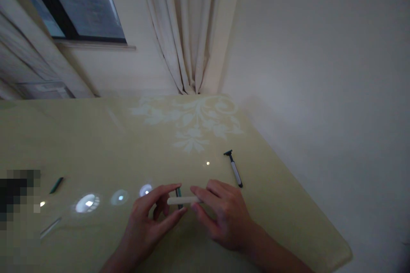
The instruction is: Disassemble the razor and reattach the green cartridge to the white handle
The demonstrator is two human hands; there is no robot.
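Note:
My left hand (150,217) pinches a small dark green razor head (179,196) between thumb and fingers. A pale cream razor handle (184,200) lies across my right hand's (224,215) fingertips, which are closed on it. The handle's end meets the green head between the two hands, just above the yellow-green table (128,136). A second razor (235,169) with a dark head and a white and black handle lies on the table just beyond my right hand.
A small green piece (56,185) lies at the left of the table, and a thin pale stick (50,227) lies nearer the front left. A pixelated dark patch sits at the left edge. Curtain (185,30), window (77,4) and white wall stand behind the table.

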